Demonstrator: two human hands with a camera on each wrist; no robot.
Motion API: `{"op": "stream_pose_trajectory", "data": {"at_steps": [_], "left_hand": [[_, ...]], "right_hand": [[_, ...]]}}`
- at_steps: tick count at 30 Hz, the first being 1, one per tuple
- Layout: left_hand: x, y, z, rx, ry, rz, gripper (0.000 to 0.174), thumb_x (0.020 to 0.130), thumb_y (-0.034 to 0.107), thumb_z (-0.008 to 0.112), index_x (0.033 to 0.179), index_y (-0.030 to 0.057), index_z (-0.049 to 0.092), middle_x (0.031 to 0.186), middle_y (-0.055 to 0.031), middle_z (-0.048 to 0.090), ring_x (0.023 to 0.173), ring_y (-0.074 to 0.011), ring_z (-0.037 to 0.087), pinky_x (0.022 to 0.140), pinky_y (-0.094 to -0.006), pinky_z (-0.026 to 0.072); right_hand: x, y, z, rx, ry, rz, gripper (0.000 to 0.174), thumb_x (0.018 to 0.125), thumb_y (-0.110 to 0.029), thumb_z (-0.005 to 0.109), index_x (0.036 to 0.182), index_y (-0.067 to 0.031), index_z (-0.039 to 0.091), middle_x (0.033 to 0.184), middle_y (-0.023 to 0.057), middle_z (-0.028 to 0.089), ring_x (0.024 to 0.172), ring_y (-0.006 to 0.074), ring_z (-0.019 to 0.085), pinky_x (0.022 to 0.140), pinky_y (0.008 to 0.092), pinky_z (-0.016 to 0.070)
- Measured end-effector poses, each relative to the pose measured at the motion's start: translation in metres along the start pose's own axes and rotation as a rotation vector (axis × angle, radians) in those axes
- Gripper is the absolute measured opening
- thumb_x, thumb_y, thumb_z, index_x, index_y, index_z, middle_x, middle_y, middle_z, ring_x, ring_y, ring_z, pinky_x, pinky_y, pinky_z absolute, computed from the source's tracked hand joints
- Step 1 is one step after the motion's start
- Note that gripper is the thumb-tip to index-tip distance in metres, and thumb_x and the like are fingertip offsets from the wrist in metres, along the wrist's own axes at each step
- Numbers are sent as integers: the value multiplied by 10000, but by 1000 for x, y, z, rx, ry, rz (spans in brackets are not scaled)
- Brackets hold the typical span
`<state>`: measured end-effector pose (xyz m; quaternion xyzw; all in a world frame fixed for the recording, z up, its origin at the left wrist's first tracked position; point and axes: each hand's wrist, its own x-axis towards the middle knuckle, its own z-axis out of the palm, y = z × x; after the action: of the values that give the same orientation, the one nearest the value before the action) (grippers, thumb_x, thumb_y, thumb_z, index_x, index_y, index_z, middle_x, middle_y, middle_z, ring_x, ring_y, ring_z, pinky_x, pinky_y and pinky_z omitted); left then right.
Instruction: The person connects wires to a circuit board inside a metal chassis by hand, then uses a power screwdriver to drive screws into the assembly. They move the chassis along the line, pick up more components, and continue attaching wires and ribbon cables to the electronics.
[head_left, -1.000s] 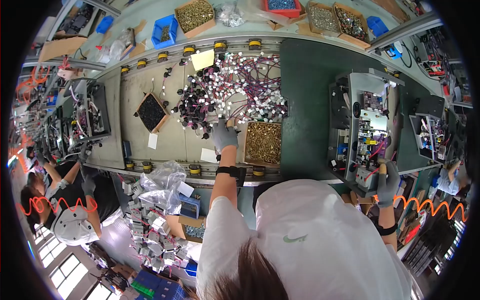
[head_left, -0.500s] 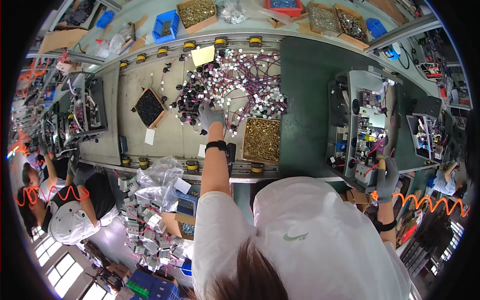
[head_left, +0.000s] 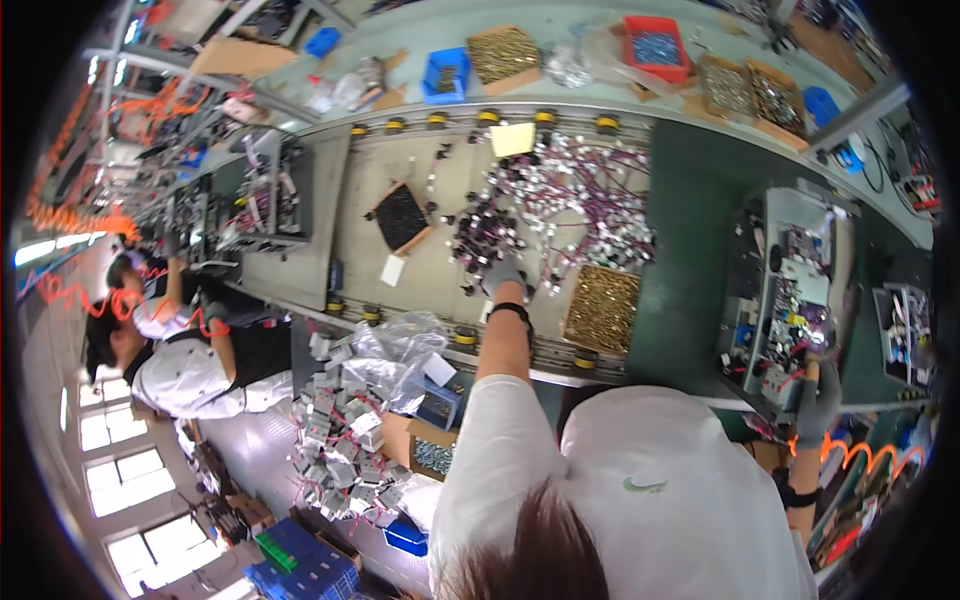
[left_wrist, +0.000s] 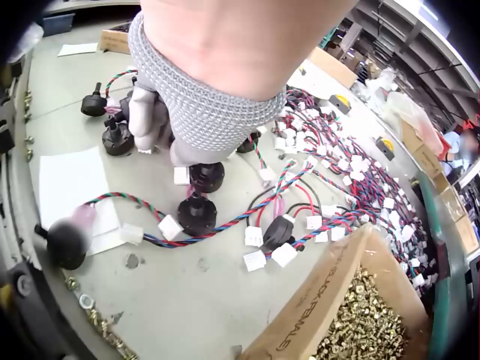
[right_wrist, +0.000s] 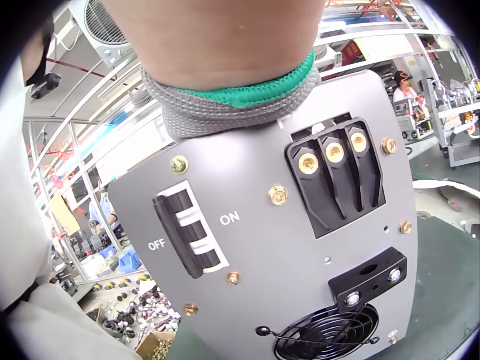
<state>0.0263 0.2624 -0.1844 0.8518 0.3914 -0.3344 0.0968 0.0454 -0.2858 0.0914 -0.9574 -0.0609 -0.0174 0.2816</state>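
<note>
My left hand (head_left: pixel 503 272), in a grey glove, reaches into the near edge of a pile of black round knobs (head_left: pixel 485 235) on twisted wires. The left wrist view shows its fingers (left_wrist: pixel 142 120) bent down among the knobs; I cannot tell whether they pinch one. A black knob (left_wrist: pixel 196 215) and white plugs lie just under the hand. On the right, my gloved right hand (head_left: pixel 822 392) rests over the near end of an electronics unit, its fingertips hidden behind the grey panel (right_wrist: pixel 247 180) in the right wrist view. That panel carries an ON/OFF breaker switch (right_wrist: pixel 191 229) and a fan grille.
A cardboard box (left_wrist: pixel 307 307) of brass screws stands right of my left hand. Farther left is a small box of black parts (head_left: pixel 403 218). Bins of hardware line the back shelf, including a red bin (head_left: pixel 657 50). Another person (head_left: pixel 190 370) works at the left.
The head view has turned, shifting the scene rightward. My left hand moved left and farther into the knobs, then stayed about there. My right hand stays on the unit.
</note>
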Motion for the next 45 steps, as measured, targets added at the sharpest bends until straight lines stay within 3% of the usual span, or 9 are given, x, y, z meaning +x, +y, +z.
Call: {"op": "stream_pose_trajectory", "data": {"at_steps": [9,13,15,19,24,28,34,37,45], "left_hand": [[-97,-13,-34,-671,313,18,263,775,245,576,1013,133,569,972,-148,639,924,-326,611,738,-410,485],[-108,-29,-40,-1188,802,65,253,749,249,549,945,94,584,878,-164,642,855,-356,601,740,-424,461],[-95,-40,-34,-1058,372,-54,235,737,248,557,870,57,590,848,-177,641,810,-353,611,708,-409,468],[-98,-46,-14,-1346,217,5,269,738,256,581,841,8,596,703,-94,592,636,-177,536,594,-328,427],[-169,-25,-42,-1495,552,164,217,798,213,547,864,11,592,680,-63,575,591,-131,488,551,-309,401],[-265,17,-86,-1469,407,552,195,798,123,527,948,9,577,740,-44,595,638,-105,536,566,-246,433],[-373,81,-107,-1010,-384,1131,231,849,236,544,945,28,572,838,-69,588,710,-109,547,624,-262,465],[-384,98,-96,-894,-174,1391,255,863,281,547,905,31,576,822,-61,585,707,-99,528,631,-254,447],[-393,90,-106,-1024,-501,1238,221,872,243,548,913,27,573,826,-43,579,742,-93,515,674,-253,438]], "right_hand": [[0,2,4,-4,27,-60,179,864,-73,456,943,24,585,787,151,556,713,259,550,676,323,432],[0,4,3,-72,8,-69,173,864,-84,459,940,7,585,809,161,573,725,288,568,676,340,441],[-1,0,3,-52,21,-100,173,861,-85,460,945,3,584,818,161,577,741,296,572,685,347,444],[0,0,2,-32,4,-206,180,848,-87,466,961,-10,583,864,156,588,819,315,572,733,368,446],[-1,-15,-6,-82,-16,-262,208,832,-95,479,1002,-25,578,996,144,581,941,316,548,824,371,430],[3,-53,-24,-47,37,-396,254,819,-103,510,1052,-19,565,1074,169,553,1005,341,531,876,388,415],[-12,-127,-22,161,-198,-583,343,776,-141,564,1093,-11,547,1102,184,540,1016,355,529,887,396,414],[-16,-126,-14,154,-488,-719,301,771,-143,560,1039,-7,551,1033,189,544,920,369,545,797,397,443],[-18,-104,-6,160,-392,-693,126,737,-79,566,849,-23,580,807,148,526,742,329,543,628,397,432]]}}
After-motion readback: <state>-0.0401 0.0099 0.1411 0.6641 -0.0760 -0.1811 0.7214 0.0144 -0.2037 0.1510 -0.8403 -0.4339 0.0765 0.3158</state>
